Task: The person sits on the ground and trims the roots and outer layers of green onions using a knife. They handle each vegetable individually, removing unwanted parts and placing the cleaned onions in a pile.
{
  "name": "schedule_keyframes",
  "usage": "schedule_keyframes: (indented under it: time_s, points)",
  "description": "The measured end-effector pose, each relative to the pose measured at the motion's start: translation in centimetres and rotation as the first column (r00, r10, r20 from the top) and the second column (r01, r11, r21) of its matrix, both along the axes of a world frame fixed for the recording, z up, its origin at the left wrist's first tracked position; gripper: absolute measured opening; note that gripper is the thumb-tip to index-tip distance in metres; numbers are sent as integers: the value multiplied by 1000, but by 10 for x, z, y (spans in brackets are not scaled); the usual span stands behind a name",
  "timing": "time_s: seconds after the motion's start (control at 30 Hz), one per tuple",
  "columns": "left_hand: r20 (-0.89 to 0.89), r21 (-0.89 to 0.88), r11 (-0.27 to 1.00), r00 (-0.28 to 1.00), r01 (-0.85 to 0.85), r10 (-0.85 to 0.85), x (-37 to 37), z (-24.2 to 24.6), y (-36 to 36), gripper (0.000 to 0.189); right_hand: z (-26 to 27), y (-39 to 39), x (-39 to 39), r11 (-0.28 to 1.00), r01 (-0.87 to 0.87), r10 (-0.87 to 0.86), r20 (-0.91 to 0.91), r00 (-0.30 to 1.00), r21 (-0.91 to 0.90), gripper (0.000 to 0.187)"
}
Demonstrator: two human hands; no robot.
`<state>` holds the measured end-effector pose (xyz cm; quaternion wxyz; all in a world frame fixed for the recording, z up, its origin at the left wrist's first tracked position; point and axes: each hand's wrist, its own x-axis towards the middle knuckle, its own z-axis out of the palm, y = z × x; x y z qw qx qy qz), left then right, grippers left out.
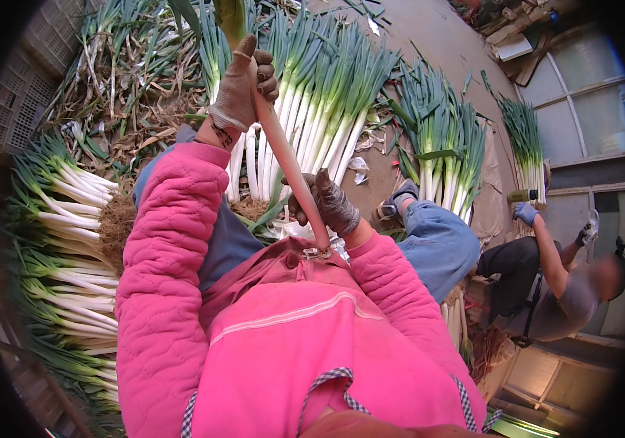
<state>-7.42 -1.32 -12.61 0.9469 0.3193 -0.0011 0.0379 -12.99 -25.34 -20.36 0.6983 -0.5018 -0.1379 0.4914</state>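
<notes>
One long leek [286,156] slants across my lap, its green top at the upper edge and its root end against my pink apron [290,334]. My left hand [244,85], in a dirty knit glove, is closed round the leek's upper part with the thumb up along it. Lower down, my right hand [326,202], in a grey glove, is against the white shaft, its fingers bent and partly behind it; whether it grips is unclear. Behind the held leek lies a wide row of leeks [323,104], green tops pointing away. Shed leaves and white scraps lie near my feet.
Stacked leeks [71,219] with brown roots line the left side. Dry leaf litter [131,98] and plastic crates [22,98] are beyond. More leek bundles [441,131] stand at the right, where a co-worker [553,295] in gloves sits near a bottle [522,195] and windows [591,93].
</notes>
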Motion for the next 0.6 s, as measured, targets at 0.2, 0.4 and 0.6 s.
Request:
schedule_keyframes:
  time_s: [0.2,0.4,0.6]
  points:
    - [102,-48,999,995,17,-12,0,-2,12,45,15,10,-6,957,283,-268,163,949,-70,44]
    - [101,-20,999,994,-43,45,1,-4,12,46,-1,31,-2,840,542,-478,507,717,24,17]
    - [80,-16,997,994,-74,75,0,-5,19,46,12,9,4,776,608,-620,24,784,171,12]
